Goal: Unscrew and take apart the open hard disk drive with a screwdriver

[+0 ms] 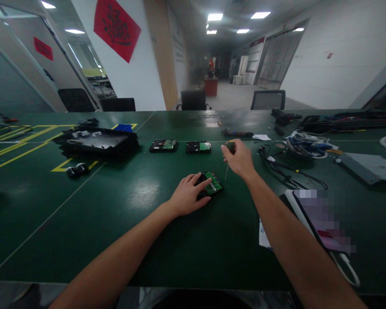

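Under my left hand (190, 194) lies a hard drive (216, 183), its green circuit board facing up. The fingers of that hand are spread over the drive's left part and hide it. My right hand (239, 158) is closed round the handle of a screwdriver (226, 172), whose thin shaft points down just right of the drive, apart from it. Farther back on the table rest two more hard drives, one at the left (163, 145) and one nearer the middle (198, 147), both with green boards showing.
The green table (141, 240) carries stacked black trays (98, 143) and small black-and-white rolls (77, 170) at the left. On the right are black cables (286, 169), a plate of bundled wires (307, 143), a grey metal box (371, 168) and a tablet-like device (321, 219). A tool (238, 133) lies at the back.
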Demonstrator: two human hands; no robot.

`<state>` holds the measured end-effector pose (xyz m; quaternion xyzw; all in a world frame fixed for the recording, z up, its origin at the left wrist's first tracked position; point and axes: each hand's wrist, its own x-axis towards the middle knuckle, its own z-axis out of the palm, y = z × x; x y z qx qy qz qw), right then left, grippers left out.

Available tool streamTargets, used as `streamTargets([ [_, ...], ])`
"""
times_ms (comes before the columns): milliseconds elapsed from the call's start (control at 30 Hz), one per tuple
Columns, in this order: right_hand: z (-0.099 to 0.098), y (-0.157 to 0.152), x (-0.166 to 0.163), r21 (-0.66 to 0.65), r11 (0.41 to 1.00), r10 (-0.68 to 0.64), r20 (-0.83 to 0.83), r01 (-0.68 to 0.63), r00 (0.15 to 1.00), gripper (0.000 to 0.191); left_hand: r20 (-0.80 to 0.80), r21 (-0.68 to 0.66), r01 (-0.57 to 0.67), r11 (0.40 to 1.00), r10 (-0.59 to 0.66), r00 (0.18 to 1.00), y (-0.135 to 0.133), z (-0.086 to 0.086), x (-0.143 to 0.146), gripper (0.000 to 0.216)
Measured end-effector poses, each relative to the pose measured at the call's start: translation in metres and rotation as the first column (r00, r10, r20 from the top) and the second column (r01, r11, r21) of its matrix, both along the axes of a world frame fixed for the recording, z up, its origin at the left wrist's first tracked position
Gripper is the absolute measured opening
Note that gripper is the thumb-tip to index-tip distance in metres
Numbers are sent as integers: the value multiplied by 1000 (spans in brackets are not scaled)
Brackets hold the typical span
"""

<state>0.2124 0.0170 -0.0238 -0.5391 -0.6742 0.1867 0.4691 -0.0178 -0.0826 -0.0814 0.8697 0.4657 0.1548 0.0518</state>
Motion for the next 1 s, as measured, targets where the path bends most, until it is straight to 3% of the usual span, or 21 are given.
streamTargets([
  [100,-24,9,3,-51,994,-96,98,101,991,35,19,-30,-41,999,42,999,-3,3,-18,80],
  [200,-47,9,3,-90,992,-80,144,93,986,34,36,-48,-78,996,80,996,-10,5,-40,88],
  [333,-66,4,0,-216,976,32,-12,-34,999,36,10,-50,-179,983,180,984,-25,4,-74,89],
  [433,-72,2,-1,-255,967,-1,-71,-18,997,35,-34,-35,-305,952,303,952,-36,1,-106,92],
  [567,-74,3,-1,-247,969,-13,-62,-2,998,34,-96,-41,-478,877,473,876,-54,-6,-161,92],
  [767,-77,4,-1,-254,967,9,-99,-34,995,32,-191,-44,-740,671,721,666,-83,-20,-256,92],
  [1000,-80,7,2,-240,970,8,-105,-33,994,33,-283,-35,-815,578,777,562,-102,-30,-356,93],
])
